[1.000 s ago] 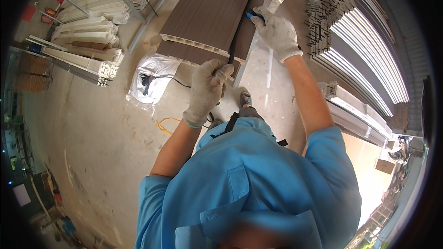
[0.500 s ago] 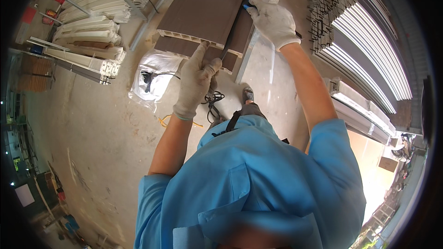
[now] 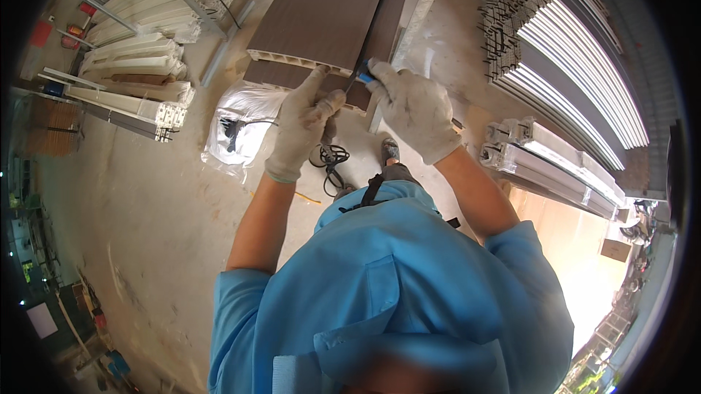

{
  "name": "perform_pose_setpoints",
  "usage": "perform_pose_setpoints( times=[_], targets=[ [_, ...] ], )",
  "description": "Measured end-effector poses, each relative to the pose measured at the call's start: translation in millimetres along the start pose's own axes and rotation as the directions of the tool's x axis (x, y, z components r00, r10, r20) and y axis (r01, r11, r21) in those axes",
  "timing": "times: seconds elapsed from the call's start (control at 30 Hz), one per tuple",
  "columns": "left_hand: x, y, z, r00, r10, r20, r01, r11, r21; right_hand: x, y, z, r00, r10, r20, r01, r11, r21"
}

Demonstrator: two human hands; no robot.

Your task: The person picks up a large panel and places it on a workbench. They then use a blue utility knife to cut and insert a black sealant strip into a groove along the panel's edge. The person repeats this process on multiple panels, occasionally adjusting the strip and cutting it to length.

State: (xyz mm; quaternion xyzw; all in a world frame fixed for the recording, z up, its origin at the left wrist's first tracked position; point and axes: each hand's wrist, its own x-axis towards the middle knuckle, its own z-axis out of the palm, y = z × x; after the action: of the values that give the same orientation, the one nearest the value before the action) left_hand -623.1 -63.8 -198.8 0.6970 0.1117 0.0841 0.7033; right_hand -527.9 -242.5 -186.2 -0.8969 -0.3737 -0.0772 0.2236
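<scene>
A person in a blue shirt stands over a brown hollow-core panel (image 3: 321, 14) that stretches away along the concrete floor (image 3: 146, 233). The gloved left hand (image 3: 303, 127) rests flat against the panel's near cut end, fingers extended and thumb raised, its grip released and only pressing on the board. The gloved right hand (image 3: 412, 109) has its grip clenched around a blue-handled tool (image 3: 365, 78) whose tip meets the seam between the wide panel and a narrower brown strip (image 3: 387, 21) just beside it (what kind of tool it is cannot be told). A clear plastic bag (image 3: 237, 127) with a black cord lies on the floor left of the hands. White profiles (image 3: 131, 73) are stacked far left, and more long white lengths (image 3: 577, 80) lie at the right.
</scene>
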Motion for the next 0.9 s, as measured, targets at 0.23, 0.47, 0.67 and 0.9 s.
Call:
perform_pose_setpoints(
  times=[0.23, 0.47, 0.67, 0.9],
  targets=[
    [0, -2, -4, 0.999, 0.050, -0.008, -0.049, 0.995, 0.089, 41, 14, -18, 0.995, 0.054, -0.081, -0.049, 0.997, 0.066],
    [-1, -3, 1, 0.997, 0.016, -0.074, -0.008, 0.995, 0.097, 5, -4, -21, 0.984, -0.039, 0.174, 0.004, 0.981, 0.196],
    [-3, -12, 25, 0.927, 0.320, -0.196, -0.196, 0.858, 0.475, 61, 43, -47, 0.996, -0.024, 0.081, 0.002, 0.964, 0.265],
    [-6, -10, 43, 0.892, 0.338, -0.299, -0.085, 0.776, 0.625, 123, 35, -37, 0.720, -0.608, 0.335, 0.492, 0.788, 0.370]
  ],
)
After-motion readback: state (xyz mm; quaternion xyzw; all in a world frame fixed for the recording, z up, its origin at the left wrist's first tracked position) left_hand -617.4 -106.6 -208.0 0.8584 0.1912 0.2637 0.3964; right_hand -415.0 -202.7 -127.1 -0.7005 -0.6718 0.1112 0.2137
